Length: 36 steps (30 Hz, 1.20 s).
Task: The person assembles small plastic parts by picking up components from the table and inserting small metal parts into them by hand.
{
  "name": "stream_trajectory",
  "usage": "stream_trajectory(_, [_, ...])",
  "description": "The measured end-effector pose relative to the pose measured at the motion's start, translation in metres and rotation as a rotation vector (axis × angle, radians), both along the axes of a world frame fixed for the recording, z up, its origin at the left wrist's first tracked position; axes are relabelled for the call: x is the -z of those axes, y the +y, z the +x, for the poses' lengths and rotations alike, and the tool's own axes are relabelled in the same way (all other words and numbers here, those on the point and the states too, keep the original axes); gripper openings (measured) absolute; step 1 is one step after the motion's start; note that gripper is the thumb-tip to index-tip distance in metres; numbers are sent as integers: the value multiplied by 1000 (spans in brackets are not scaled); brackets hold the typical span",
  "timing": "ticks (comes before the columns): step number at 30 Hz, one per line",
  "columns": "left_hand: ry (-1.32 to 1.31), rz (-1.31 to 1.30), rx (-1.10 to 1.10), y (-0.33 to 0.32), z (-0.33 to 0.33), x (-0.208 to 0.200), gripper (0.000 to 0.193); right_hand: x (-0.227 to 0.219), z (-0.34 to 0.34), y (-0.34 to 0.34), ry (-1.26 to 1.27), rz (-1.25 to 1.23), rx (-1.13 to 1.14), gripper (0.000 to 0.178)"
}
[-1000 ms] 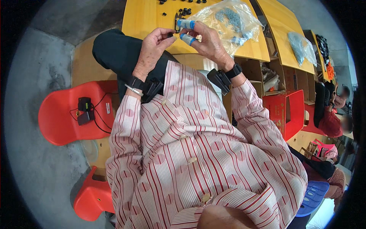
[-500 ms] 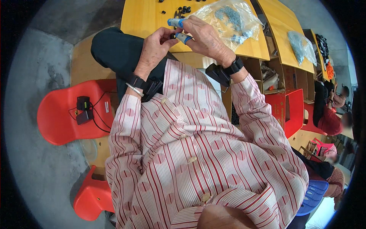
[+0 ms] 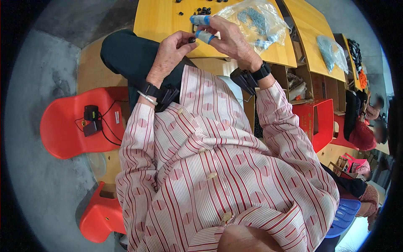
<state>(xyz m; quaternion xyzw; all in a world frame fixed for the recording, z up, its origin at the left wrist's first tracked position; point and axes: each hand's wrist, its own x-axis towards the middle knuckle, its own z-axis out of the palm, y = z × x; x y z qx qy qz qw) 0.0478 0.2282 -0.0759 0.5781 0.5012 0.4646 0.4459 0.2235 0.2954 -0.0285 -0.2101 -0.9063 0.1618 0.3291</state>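
A small round black part [image 3: 192, 40] is pinched between the thumb and fingertips of my left hand [image 3: 170, 52], over the near edge of the yellow table. Just right of it is my right hand [image 3: 233, 40], with blue-and-white wrapping on two fingers. Those two wrapped fingers are spread apart, and I see nothing between them; the other fingers are partly hidden. Several more black parts [image 3: 204, 10] lie on the yellow table [image 3: 155, 19] beyond my hands. A dark slim item beside them is mostly covered by my right fingers.
A clear plastic bag [image 3: 275, 35] of small grey metal pieces lies right of my hands. Another bag [image 3: 331, 52] sits on the adjoining table. A red chair [image 3: 63, 126] at my left carries a black device [image 3: 91, 113] with cables. Cardboard boxes stand under the table; other people sit far right.
My right hand has drawn slightly away to the right from the black part, and its wrapped fingers have shifted. My left hand stays nearly in place, still pinching the part.
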Motion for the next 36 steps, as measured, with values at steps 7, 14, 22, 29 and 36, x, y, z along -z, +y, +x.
stream_trajectory(7, [-119,-19,38,0,-1,-1,29,2,11,1,2,-18,45,28])
stream_trajectory(14, [-212,7,11,3,1,7,23,0,5,-11,7,-50,-48,28])
stream_trajectory(22, [-161,-78,29,0,1,-2,23,1,6,-13,-127,57,-75,25])
stream_trajectory(29, [-191,-42,-1,-3,5,-3,22,-12,7,-8,-45,-53,-57,28])
stream_trajectory(36, [-106,-44,109,-3,1,-2,23,10,5,63,119,-402,135,32])
